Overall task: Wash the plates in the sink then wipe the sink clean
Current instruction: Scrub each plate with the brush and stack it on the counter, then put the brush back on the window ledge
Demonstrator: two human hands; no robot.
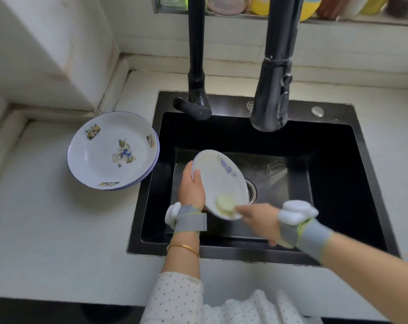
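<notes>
Over the black sink [334, 146] my left hand [191, 187] grips the left rim of a white plate [218, 178] with a purple flower print, tilted toward me. My right hand [260, 219] presses a pale yellow sponge [225, 203] against the plate's lower face; the hand is blurred. On the counter left of the sink rests a stack of white plates [109, 148] with blue rims and cartoon prints, face up.
A black tap [274, 85] hangs over the back of the sink, its lever base [195, 106] to the left. The drain [251, 191] shows behind the plate. Coloured containers [259, 4] line the sill above. White counter [46, 230] surrounds the sink.
</notes>
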